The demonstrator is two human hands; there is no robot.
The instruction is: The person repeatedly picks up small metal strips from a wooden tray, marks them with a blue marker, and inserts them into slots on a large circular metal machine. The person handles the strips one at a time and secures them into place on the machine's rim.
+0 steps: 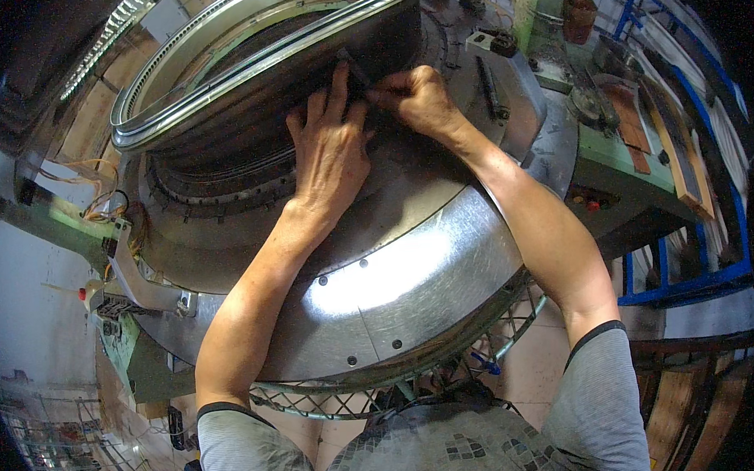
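A large round machine fills the middle, its tilted metal ring (pixel 216 92) raised above a dark cylindrical wall (pixel 243 127). My left hand (pixel 331 148) lies against that wall with its fingers spread, the index finger stretched up to a small dark piece (pixel 346 60). Close on its right, my right hand (pixel 421 103) is closed in a pinch at the same wall. Whatever sits between its fingertips is too dark and small to make out. Below both forearms curves a shiny steel rim plate (pixel 404 268) with several screws.
A dark rod-like tool (pixel 488 85) lies on the machine's right side, near a small metal block (pixel 493 42). At right stand a green machine frame (pixel 629 162) and a blue rack (pixel 691 283). Wires (pixel 106 194) hang at the left, above a metal bracket (pixel 144 273).
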